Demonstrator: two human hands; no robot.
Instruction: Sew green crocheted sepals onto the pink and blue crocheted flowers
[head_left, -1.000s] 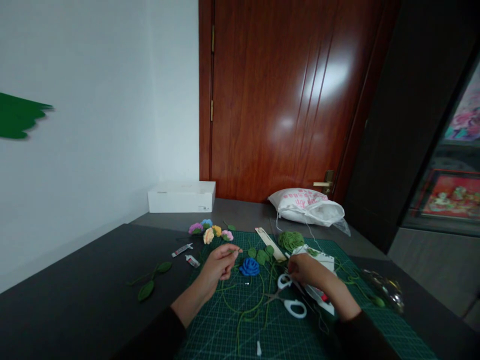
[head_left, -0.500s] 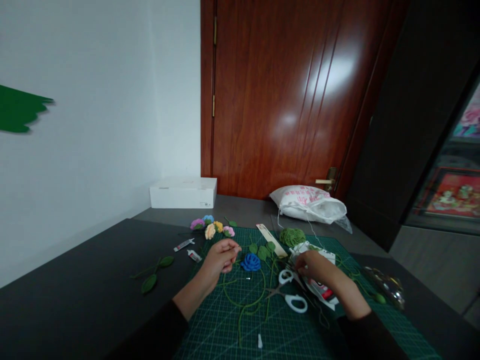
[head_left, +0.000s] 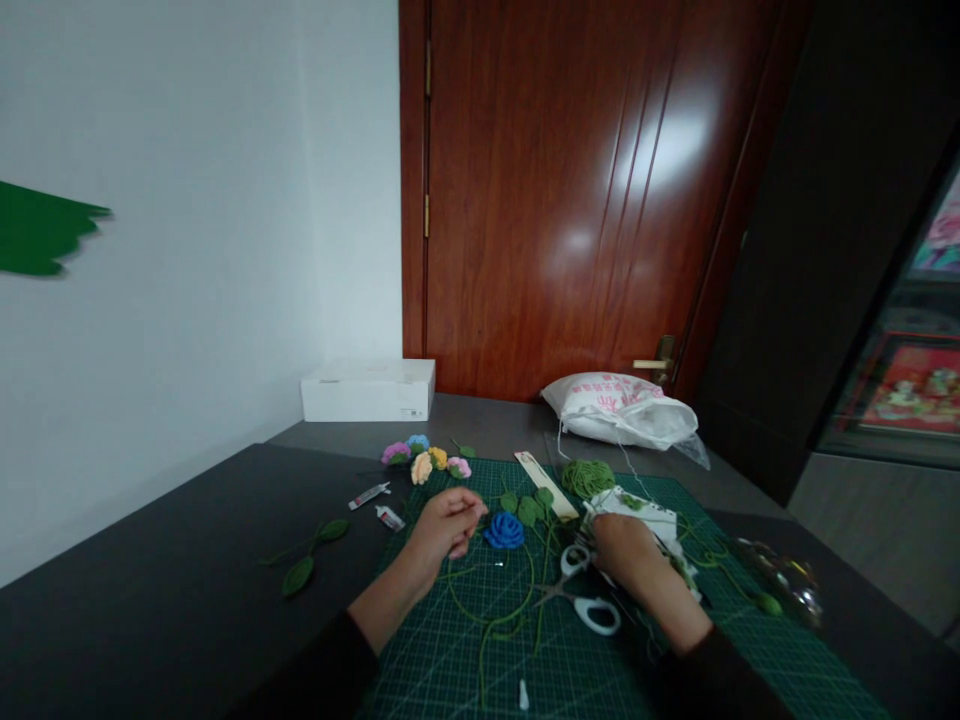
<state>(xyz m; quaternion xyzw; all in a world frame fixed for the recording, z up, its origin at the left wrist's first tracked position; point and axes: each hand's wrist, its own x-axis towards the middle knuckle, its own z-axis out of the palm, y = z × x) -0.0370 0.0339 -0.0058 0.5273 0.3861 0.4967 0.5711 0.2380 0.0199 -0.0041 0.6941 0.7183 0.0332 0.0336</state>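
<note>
My left hand [head_left: 452,522] hovers over the cutting mat [head_left: 435,690], its thumb and fingertips pinched together; anything between them is too small to make out. Just right of it lies a blue crocheted rose [head_left: 504,531] with a curling green stem. My right hand [head_left: 624,546] reaches down into a pile of white packets [head_left: 651,518], its fingers hidden. Beside that hand, scissors [head_left: 598,615] with white handles lie with blades apart. Green crocheted leaves [head_left: 528,511] rest behind the rose.
At the back are a ball of green yarn [head_left: 587,478], a white sack [head_left: 619,408] and a white box [head_left: 367,390]. Small crocheted flowers [head_left: 421,467], two small tubes [head_left: 390,518] and a leafy stem [head_left: 298,576] lie to the left. A pale strip [head_left: 546,483] lies behind the leaves.
My right hand has dipped further into the pile. The red-and-black patch on the packets no longer shows, and some green shows beside the wrist. My left hand keeps its pinch.
</note>
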